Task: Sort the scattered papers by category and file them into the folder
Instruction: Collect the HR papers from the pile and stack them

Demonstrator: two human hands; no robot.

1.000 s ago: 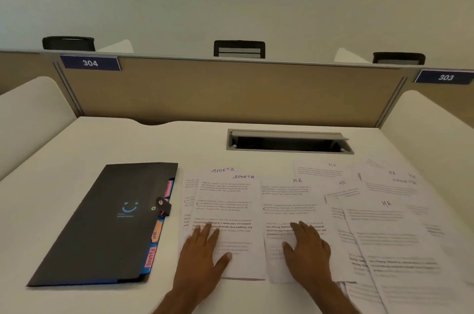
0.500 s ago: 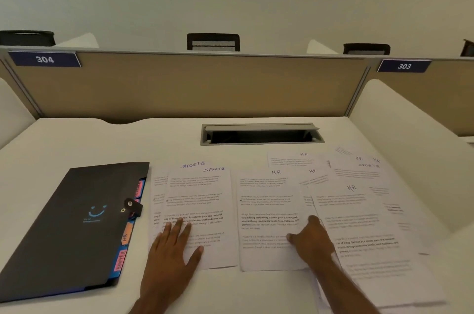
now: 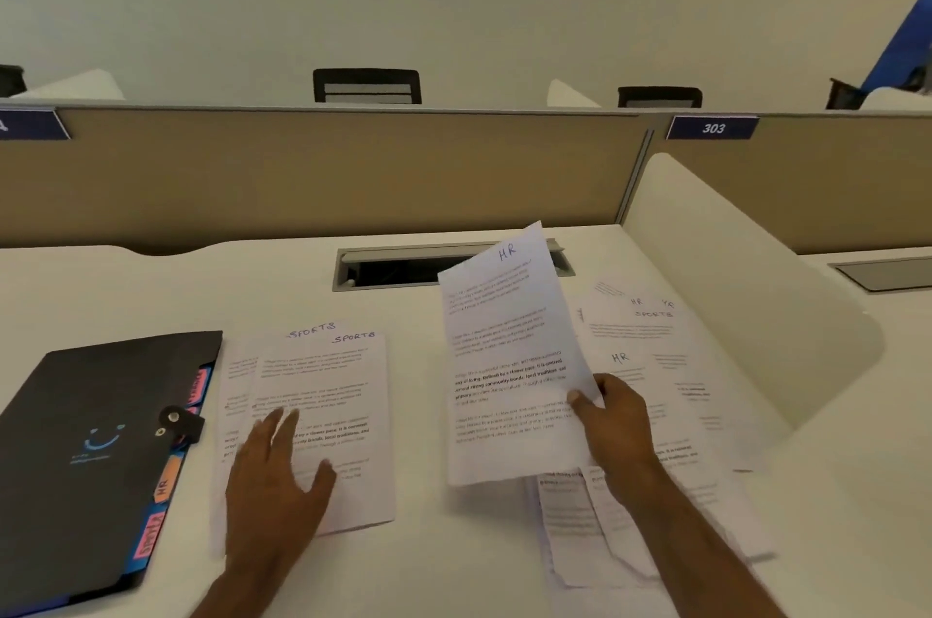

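1. Holding an HR sheet (image 3: 509, 355) by its right edge, the right hand (image 3: 613, 420) has thumb on front and fingers behind; sheet is lifted and tilted, top corner over the cable slot (image 3: 383, 269) at centre frame.
2. Left hand (image 3: 275, 476) lies flat and open, fingers spread, on the SPORTS pile (image 3: 323, 395) in lower centre-left; gripping nothing.
3. Hands are well apart, one per pile.
4. Dark folder (image 3: 96, 446) sits shut at lower left of the desk (image 3: 126, 294), just beside the SPORTS pile; coloured tabs stick out along its right edge, one reads HR.
5. Loose papers (image 3: 650, 340) marked HR and SPORTS overlap at right of frame, under and behind the right hand.
6. Divider panel (image 3: 328, 173) runs across mid frame w/ a 303 plate (image 3: 712, 128) at upper right.
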